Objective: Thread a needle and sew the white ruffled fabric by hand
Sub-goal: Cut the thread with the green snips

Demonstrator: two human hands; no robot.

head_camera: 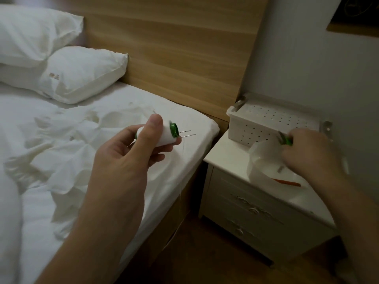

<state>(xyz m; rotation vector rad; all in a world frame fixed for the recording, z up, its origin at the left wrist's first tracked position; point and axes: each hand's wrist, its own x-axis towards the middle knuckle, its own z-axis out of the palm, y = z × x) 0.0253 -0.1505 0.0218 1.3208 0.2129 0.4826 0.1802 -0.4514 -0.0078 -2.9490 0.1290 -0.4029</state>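
Spool (164, 136): we see white thread, green ends, lying sideways.
Needles (187, 133): two, protruding from spool end.
Fabric (67, 140): white, crumpled on bed.

left hand (131, 148) fingers curled, right hand (309, 148) gripping

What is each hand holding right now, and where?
Left hand grips the white thread spool with green ends around its barrel. Right hand holds a blurred green-handled tool; grip unclear.
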